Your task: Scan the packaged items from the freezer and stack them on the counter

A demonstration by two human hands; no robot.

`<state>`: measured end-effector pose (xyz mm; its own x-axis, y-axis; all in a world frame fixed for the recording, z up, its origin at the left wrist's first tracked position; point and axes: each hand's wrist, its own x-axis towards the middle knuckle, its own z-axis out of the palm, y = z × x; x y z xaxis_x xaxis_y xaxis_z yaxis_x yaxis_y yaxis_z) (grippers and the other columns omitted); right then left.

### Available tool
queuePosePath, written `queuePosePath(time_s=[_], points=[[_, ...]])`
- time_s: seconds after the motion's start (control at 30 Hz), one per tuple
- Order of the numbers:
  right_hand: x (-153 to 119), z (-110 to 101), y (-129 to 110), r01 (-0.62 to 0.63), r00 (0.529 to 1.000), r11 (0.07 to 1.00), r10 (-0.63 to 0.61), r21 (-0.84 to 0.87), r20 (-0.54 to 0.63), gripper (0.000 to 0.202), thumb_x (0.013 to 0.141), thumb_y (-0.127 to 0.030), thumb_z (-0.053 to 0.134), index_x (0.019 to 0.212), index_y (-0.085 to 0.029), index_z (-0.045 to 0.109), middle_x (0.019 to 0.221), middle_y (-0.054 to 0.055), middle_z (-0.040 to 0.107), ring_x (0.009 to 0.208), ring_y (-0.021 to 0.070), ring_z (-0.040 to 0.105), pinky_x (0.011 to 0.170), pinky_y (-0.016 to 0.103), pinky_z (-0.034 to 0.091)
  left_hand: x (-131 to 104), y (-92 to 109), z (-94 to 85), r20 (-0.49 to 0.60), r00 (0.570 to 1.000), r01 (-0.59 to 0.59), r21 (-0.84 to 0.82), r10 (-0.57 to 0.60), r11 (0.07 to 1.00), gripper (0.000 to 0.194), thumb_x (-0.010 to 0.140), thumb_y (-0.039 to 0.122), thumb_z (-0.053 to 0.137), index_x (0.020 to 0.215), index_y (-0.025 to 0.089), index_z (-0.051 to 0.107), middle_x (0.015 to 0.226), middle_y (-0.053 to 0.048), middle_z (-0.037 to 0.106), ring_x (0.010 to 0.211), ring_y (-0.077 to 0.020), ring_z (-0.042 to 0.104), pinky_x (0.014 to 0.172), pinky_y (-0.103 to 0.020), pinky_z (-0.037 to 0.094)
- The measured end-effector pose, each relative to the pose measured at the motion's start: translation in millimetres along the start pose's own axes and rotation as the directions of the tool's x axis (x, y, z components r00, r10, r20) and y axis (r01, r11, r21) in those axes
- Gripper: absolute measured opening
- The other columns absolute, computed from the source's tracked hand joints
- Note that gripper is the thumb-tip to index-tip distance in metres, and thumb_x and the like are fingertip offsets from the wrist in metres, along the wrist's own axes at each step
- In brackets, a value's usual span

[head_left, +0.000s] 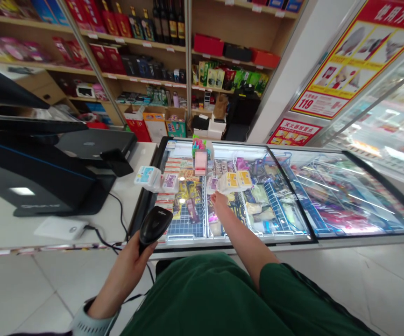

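Note:
My left hand [131, 259] is wrapped round the handle of a black barcode scanner [156, 224], whose head points forward over the freezer's near left corner. With the arm stretched forward, my right hand [219, 199] has its fingers closed at the near edge of a small white pack with a purple label [213, 185]. White packs with yellow labels [231, 180] lie just right of it on the freezer's glass top. To the left sit another purple-labelled pack [170, 182] and white packs with blue labels [147, 176]. What the packs contain cannot be read.
The glass-topped freezer [314, 240] holds baskets of wrapped goods. A pink-and-white item [201, 162] stands on its far side. At left on the counter are a black checkout terminal [47, 172] and a white box [61, 227] with a cable. Stocked shelves [145, 43] stand behind.

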<state>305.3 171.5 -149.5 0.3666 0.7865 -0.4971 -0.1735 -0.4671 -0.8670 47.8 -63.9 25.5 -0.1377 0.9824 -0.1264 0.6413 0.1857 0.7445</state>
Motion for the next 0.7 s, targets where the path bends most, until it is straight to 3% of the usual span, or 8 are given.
queuePosePath(time_s=[0.1,0.27,0.43,0.7], points=[[-9.9,-2.4,4.4,-0.109,0.994,0.993,0.109,-0.046,0.003,0.031,0.094,-0.035,0.055,0.118,-0.017,0.056,0.115,0.008,0.059,0.095,0.0181,0.061,0.081,0.037,0.054,2.6,-2.6,-1.7,-0.004,1.000,0.004,-0.030,-0.004,1.000,0.045,0.085,0.051,0.050,0.114,0.017,0.055,0.106,-0.010,0.070,0.100,-0.0275,0.065,0.086,-0.036,0.050],[-35.1,13.5,14.2,-0.111,0.987,0.983,0.126,-0.148,0.100,0.027,0.093,-0.035,0.056,0.110,-0.013,0.059,0.102,0.005,0.063,0.083,0.0146,0.063,0.072,0.032,0.055,8.2,-4.3,-6.7,-0.037,0.999,0.019,-0.063,-0.021,0.998,0.049,0.084,0.052,0.049,0.115,0.015,0.055,0.109,-0.013,0.069,0.102,-0.0292,0.064,0.088,-0.039,0.049],[-57.0,61.0,14.0,0.030,0.969,0.974,0.027,-0.226,0.245,0.019,0.082,-0.034,0.064,0.079,-0.015,0.063,0.068,-0.001,0.064,0.055,0.0101,0.061,0.050,0.019,0.046,7.3,-9.5,-14.4,-0.038,0.997,0.058,-0.071,-0.060,0.996,0.051,0.084,0.053,0.049,0.116,0.015,0.054,0.111,-0.013,0.068,0.103,-0.0287,0.063,0.090,-0.039,0.049],[-56.4,141.7,0.5,0.195,0.931,0.917,-0.061,-0.348,0.361,0.026,0.070,-0.040,0.074,0.066,-0.018,0.060,0.052,-0.002,0.059,0.050,0.0137,0.060,0.047,0.020,0.042,-7.0,-26.5,-28.1,-0.139,0.985,0.095,-0.081,-0.106,0.992,0.049,0.081,0.053,0.051,0.112,0.016,0.056,0.104,-0.011,0.071,0.097,-0.0283,0.066,0.085,-0.037,0.051]])
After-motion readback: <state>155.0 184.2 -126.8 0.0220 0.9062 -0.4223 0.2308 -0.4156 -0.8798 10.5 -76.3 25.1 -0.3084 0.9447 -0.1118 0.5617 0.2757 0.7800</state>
